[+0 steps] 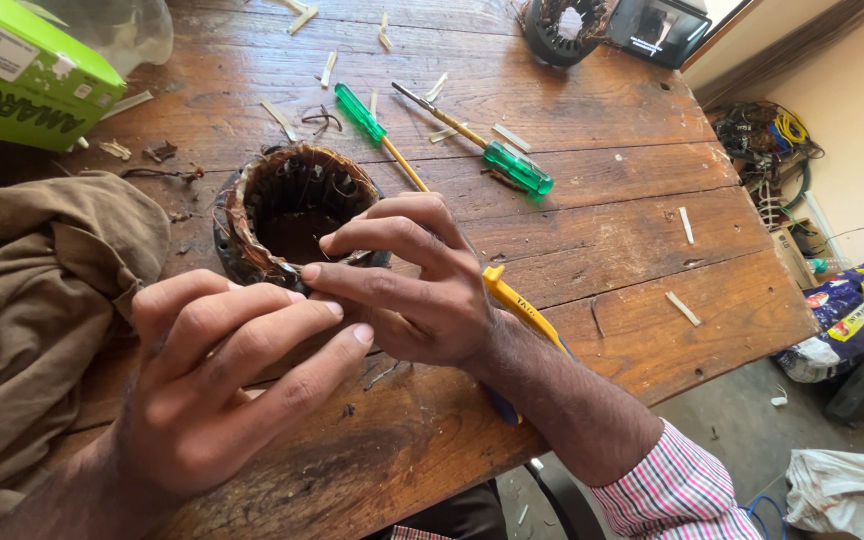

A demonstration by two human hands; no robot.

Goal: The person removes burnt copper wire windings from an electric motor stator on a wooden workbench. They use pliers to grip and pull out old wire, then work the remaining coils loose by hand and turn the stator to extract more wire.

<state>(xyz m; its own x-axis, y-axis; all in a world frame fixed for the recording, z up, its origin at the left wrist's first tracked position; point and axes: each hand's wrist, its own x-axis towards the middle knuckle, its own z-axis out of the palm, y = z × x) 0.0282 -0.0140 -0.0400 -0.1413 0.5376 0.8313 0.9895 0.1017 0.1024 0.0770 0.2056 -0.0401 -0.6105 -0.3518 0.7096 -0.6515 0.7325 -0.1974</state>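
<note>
Both hands (352,320), fingers pinching together, touch the upright stator's (287,215) rim, its bore facing upward.

A worn wooden table (592,230) with cracked, reddish-brown planks was seen filling most of the view, lit by bright daylight. To the right, a pale wall (852,100) was met by a grey concrete floor (742,420). Tangled wires (767,135) were piled in the corner, and printed sacks (857,310) were heaped beside the wall.
</note>
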